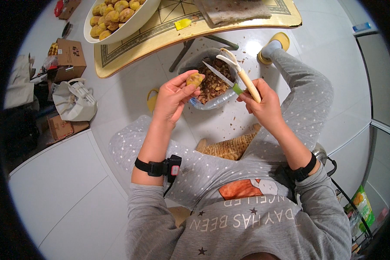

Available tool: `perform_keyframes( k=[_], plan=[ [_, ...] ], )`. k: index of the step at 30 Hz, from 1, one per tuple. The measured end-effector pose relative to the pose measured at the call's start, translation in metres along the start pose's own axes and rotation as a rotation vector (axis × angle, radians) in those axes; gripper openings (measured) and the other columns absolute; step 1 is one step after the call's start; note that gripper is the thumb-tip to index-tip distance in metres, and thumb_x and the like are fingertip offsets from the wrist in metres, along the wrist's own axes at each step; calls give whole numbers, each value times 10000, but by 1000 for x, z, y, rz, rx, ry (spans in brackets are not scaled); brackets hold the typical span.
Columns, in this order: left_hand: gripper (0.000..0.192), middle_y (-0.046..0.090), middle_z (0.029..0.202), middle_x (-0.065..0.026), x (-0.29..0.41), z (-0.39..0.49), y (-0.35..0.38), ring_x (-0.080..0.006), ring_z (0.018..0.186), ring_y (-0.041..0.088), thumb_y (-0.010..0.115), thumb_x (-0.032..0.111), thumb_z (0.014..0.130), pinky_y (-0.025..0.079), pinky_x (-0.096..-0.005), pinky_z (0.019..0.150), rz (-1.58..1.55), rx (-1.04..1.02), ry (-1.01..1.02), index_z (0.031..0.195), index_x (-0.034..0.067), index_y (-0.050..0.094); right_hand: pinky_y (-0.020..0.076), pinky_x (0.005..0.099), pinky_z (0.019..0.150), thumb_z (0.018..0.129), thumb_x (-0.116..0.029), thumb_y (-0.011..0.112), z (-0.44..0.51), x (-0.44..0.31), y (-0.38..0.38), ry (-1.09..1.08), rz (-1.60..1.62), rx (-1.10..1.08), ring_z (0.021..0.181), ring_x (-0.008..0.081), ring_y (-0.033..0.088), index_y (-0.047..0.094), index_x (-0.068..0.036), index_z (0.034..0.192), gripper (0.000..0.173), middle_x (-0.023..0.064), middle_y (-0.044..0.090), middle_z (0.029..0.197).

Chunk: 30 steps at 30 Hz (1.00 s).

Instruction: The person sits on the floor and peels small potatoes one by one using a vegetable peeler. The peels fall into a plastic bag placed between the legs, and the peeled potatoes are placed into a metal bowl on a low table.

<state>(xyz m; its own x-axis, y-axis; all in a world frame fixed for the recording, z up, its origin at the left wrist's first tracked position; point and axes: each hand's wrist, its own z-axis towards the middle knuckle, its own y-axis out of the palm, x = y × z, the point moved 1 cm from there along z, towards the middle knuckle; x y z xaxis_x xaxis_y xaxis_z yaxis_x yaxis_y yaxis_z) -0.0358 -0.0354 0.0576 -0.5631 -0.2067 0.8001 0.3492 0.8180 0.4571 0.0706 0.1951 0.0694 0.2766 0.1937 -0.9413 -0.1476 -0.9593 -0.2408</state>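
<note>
Between the thumb and fingers of my left hand [178, 94] is a peeled yellow chestnut [194, 79] with brown patches. My right hand [261, 99] grips two tools together: a small knife [219, 74] with a green handle, its blade pointing up and left, and a cream-handled peeler or cutter [249, 85] with a looped head. Both hands are above a lined waste bin [211, 104] holding brown shells and peelings [211, 86]. A white bowl [139, 31] of similar peeled chestnuts [112, 16] stands on the table at the upper left.
The low table [130, 58] bears a yellow plastic piece [182, 24] and a folded cloth [234, 13]. Peelings lie scattered on the floor around the bin. A woven stool [229, 148] is between the legs. Cardboard boxes [70, 57] and a white bag [74, 102] are at left.
</note>
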Motion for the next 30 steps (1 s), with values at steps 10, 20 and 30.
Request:
perform_keyframes(
  k=[10, 20, 30],
  plan=[
    [474, 624, 1161, -136, 4, 1, 4, -114, 859, 634, 677, 49, 832, 549, -230, 782, 11, 7, 33, 1274, -20, 520, 423, 213, 461, 844, -85, 677, -9, -8, -6, 229, 286, -164, 512, 50, 523, 519, -48, 942, 190, 37, 667, 731],
    [438, 654, 1039, -89, 6, 0, 8, -108, 861, 629, 693, -55, 780, 534, -237, 766, 113, 57, 86, 1203, -46, 578, 423, 229, 524, 836, -75, 681, -10, -11, -9, 133, 47, -196, 569, 65, 532, 520, -43, 946, 198, 36, 658, 738],
    [447, 667, 1030, -95, 9, 2, 6, -119, 797, 624, 692, 27, 810, 537, -248, 731, 141, 15, 51, 1229, -48, 557, 475, 338, 573, 774, -144, 758, -10, -11, -5, -232, -235, 28, 628, 283, 616, 525, -47, 931, 297, 134, 623, 721]
  ],
)
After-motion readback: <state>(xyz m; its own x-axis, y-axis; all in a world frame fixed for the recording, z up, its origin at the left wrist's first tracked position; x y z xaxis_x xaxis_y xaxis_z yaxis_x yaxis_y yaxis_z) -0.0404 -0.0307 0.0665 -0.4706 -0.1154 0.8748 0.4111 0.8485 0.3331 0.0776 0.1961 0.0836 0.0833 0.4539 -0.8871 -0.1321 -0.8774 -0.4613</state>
